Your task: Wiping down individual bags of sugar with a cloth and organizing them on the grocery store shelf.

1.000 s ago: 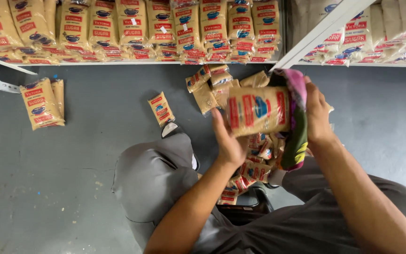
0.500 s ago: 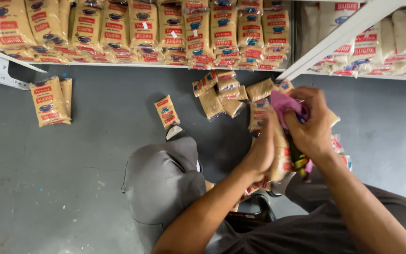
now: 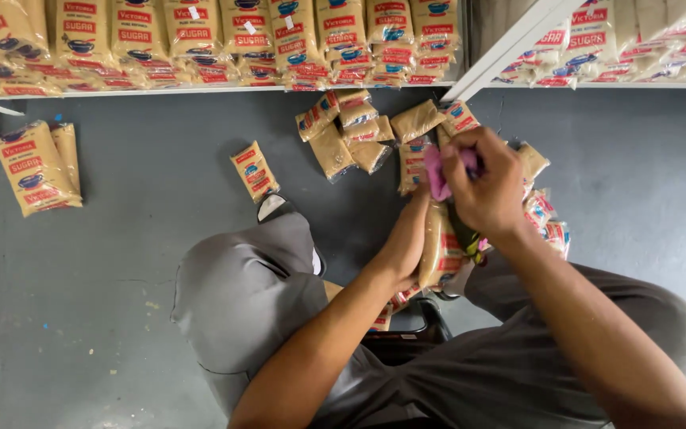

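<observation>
The left hand [image 3: 408, 242] is wrapped around the side of a tan packet [image 3: 441, 245] with red and blue print, fingers closed against it, holding it upright between the knees; the packet stands just in front of the person's lap, above the dark floor [image 3: 136, 238]. The right hand [image 3: 487, 187] sits at the top of that same packet, fingers curled tight and pinching a pink cloth [image 3: 436, 171] against its upper end; a dark green and yellow bit of the cloth shows below the right palm, beside the packet — how far it reaches down I cannot tell.

Taking the held packet as the landmark: just beyond it, towards the shelf, lies a loose heap of packets [image 3: 363, 131] of the same kind, tumbled at all angles and touching one another; to its right, partly hidden by the right forearm, more packets [image 3: 545, 222] lie on the floor; to its left, apart from the heap, a single packet [image 3: 254, 171] lies flat near the tip of a shoe [image 3: 273, 208]; far to its left a pair of packets [image 3: 35, 165] lies side by side. Beyond everything runs a white shelf [image 3: 200, 90] lined with a row of packets [image 3: 200, 40] standing tightly together. The person crouches in grey trousers [image 3: 240, 294] — left knee just left of the held packet.
</observation>
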